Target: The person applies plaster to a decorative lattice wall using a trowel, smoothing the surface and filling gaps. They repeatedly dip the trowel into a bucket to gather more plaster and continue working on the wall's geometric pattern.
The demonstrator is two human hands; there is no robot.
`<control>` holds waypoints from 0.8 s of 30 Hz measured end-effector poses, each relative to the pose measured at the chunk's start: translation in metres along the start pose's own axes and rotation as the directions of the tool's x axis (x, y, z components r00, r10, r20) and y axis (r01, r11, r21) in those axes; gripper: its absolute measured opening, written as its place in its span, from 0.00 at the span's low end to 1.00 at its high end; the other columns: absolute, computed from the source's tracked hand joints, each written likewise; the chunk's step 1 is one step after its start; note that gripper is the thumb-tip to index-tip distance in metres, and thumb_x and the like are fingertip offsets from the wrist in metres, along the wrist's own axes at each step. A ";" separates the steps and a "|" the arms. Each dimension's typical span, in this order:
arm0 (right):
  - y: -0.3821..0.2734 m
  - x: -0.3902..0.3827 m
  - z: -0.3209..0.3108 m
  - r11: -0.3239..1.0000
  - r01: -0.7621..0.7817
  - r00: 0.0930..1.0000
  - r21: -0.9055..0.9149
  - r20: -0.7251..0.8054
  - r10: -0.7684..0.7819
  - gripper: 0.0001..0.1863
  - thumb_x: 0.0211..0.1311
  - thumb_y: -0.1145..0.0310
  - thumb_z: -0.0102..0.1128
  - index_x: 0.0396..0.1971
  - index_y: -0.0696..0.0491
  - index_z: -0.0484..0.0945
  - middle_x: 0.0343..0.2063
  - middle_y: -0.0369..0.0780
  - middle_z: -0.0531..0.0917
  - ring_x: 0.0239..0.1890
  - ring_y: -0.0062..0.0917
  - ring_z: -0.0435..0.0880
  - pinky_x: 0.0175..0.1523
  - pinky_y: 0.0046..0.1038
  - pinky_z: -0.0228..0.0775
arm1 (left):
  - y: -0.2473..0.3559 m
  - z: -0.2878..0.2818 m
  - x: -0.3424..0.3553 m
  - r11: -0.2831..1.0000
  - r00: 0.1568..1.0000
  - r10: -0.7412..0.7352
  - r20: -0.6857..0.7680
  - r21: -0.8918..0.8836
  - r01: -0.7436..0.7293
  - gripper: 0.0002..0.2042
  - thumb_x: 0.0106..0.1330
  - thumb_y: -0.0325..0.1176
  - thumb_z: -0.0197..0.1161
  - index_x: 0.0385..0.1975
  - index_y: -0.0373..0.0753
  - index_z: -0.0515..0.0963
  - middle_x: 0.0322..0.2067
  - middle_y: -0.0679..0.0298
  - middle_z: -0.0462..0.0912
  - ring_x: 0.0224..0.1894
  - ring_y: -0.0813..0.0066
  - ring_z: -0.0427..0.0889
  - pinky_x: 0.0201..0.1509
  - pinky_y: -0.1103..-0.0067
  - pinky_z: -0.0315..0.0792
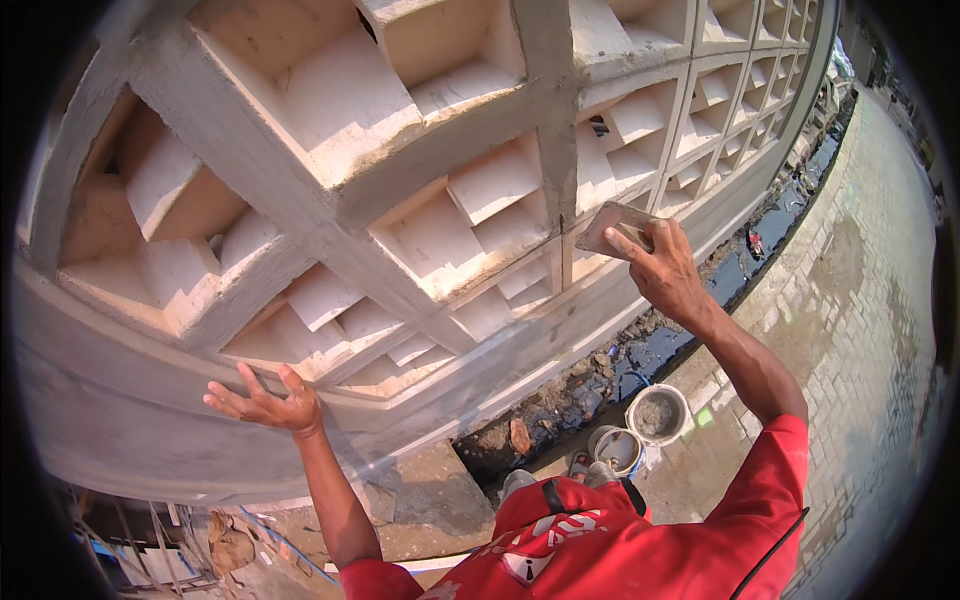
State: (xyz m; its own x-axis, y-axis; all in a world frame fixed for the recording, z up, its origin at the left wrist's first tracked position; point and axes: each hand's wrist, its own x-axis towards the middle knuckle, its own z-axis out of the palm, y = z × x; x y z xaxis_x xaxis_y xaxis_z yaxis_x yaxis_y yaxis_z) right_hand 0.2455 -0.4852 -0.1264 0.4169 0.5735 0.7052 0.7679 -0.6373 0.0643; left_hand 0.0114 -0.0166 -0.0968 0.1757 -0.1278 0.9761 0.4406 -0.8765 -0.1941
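Red shirt (640,550) lies below the right hand (668,268), with wall (430,150) beyond. Under that hand, one bucket (681,432) holds grey mix (655,417); a second bucket (638,452) has unclear contents. Left hand (268,405) spreads open; right hand grips float (615,215) near wall.

Outdoor building site in bright sun: beside me, a lattice wall (300,180), its pale recesses framed in grey, rises over a muddy ditch (655,350), with a bucket of grey mix (687,418) near block paving (850,400)
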 end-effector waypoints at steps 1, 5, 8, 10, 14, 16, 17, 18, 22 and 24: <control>-0.007 0.002 0.004 0.999 0.016 1.000 0.037 -0.011 -0.016 0.42 0.48 0.82 0.60 0.64 0.31 0.67 0.36 0.40 0.69 0.37 0.34 0.70 0.43 0.37 0.67 | 0.000 0.001 0.003 1.000 1.000 0.009 -0.007 -0.004 -0.009 0.24 0.67 0.43 0.59 0.60 0.37 0.71 0.70 0.47 0.52 0.73 0.42 0.47 0.71 0.49 0.48; -0.017 0.021 0.027 0.994 -0.025 0.994 0.105 -0.103 0.036 0.45 0.46 0.82 0.60 0.66 0.30 0.64 0.36 0.41 0.69 0.35 0.34 0.69 0.41 0.36 0.67 | -0.003 0.001 0.003 1.000 1.000 0.018 -0.019 -0.004 -0.018 0.24 0.67 0.42 0.59 0.60 0.37 0.71 0.70 0.46 0.52 0.72 0.42 0.48 0.71 0.49 0.49; -0.021 0.013 0.055 0.976 -0.099 0.987 0.194 -0.107 0.121 0.44 0.46 0.83 0.60 0.66 0.33 0.65 0.36 0.42 0.68 0.34 0.36 0.68 0.40 0.37 0.66 | -0.001 0.000 0.004 1.000 1.000 0.013 -0.013 0.008 -0.013 0.24 0.67 0.43 0.59 0.60 0.37 0.71 0.70 0.46 0.52 0.72 0.41 0.48 0.71 0.49 0.49; -0.025 -0.008 0.067 0.970 -0.140 0.983 0.199 -0.091 0.160 0.44 0.46 0.83 0.60 0.66 0.33 0.66 0.36 0.42 0.68 0.34 0.36 0.68 0.41 0.37 0.66 | 0.002 0.002 0.005 1.000 1.000 0.006 -0.012 -0.006 -0.006 0.24 0.67 0.43 0.59 0.60 0.37 0.71 0.70 0.46 0.52 0.72 0.41 0.48 0.71 0.49 0.49; -0.036 -0.035 0.065 0.937 -0.234 0.964 0.259 -0.062 0.258 0.42 0.45 0.82 0.63 0.64 0.37 0.68 0.33 0.44 0.69 0.33 0.38 0.70 0.38 0.37 0.67 | -0.002 0.000 0.004 1.000 1.000 0.015 -0.008 0.005 -0.015 0.25 0.67 0.43 0.59 0.60 0.37 0.71 0.70 0.47 0.52 0.72 0.41 0.48 0.70 0.49 0.49; -0.041 -0.028 0.052 0.907 -0.268 0.948 0.324 -0.081 0.309 0.41 0.46 0.80 0.64 0.64 0.39 0.68 0.33 0.44 0.69 0.32 0.38 0.71 0.36 0.37 0.68 | -0.001 0.000 0.006 1.000 1.000 0.015 -0.017 0.011 -0.015 0.24 0.67 0.43 0.59 0.60 0.37 0.71 0.70 0.47 0.52 0.72 0.42 0.47 0.70 0.49 0.49; -0.047 -0.018 0.043 0.896 -0.272 0.940 0.352 -0.100 0.325 0.40 0.46 0.80 0.64 0.64 0.40 0.68 0.33 0.45 0.69 0.31 0.38 0.71 0.36 0.37 0.68 | 0.000 -0.001 0.006 1.000 1.000 0.015 -0.015 0.009 -0.015 0.24 0.67 0.43 0.59 0.60 0.37 0.71 0.70 0.47 0.52 0.73 0.42 0.47 0.71 0.49 0.49; -0.053 -0.008 0.036 0.884 -0.275 0.933 0.379 -0.118 0.341 0.40 0.47 0.79 0.65 0.64 0.41 0.69 0.33 0.45 0.69 0.31 0.38 0.71 0.35 0.38 0.68 | 0.000 -0.001 0.005 1.000 1.000 0.015 -0.011 0.009 -0.015 0.24 0.67 0.43 0.59 0.60 0.37 0.71 0.70 0.47 0.52 0.73 0.42 0.47 0.71 0.49 0.49; -0.064 0.025 0.031 0.841 -0.331 0.893 0.427 -0.148 0.426 0.39 0.47 0.78 0.64 0.64 0.44 0.69 0.32 0.46 0.69 0.32 0.38 0.70 0.37 0.38 0.68 | -0.001 -0.001 0.003 1.000 1.000 0.013 -0.008 0.018 -0.013 0.25 0.67 0.43 0.59 0.61 0.38 0.70 0.70 0.47 0.51 0.73 0.42 0.47 0.71 0.49 0.49; -0.067 0.028 0.045 0.823 -0.367 0.877 0.434 -0.133 0.461 0.39 0.47 0.78 0.64 0.64 0.44 0.68 0.32 0.46 0.69 0.33 0.39 0.70 0.39 0.38 0.67 | -0.002 -0.001 0.004 1.000 1.000 0.012 -0.007 0.022 -0.012 0.25 0.66 0.42 0.59 0.61 0.38 0.70 0.70 0.47 0.51 0.73 0.42 0.47 0.71 0.49 0.49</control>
State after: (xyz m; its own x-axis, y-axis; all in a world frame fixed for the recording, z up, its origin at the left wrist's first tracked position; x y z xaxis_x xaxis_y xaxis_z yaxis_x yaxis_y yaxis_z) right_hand 0.2269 -0.4035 -0.1427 0.6551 0.1407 0.7424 0.6903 -0.5110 -0.5122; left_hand 0.0107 -0.0160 -0.0922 0.1748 -0.1420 0.9743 0.4576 -0.8645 -0.2081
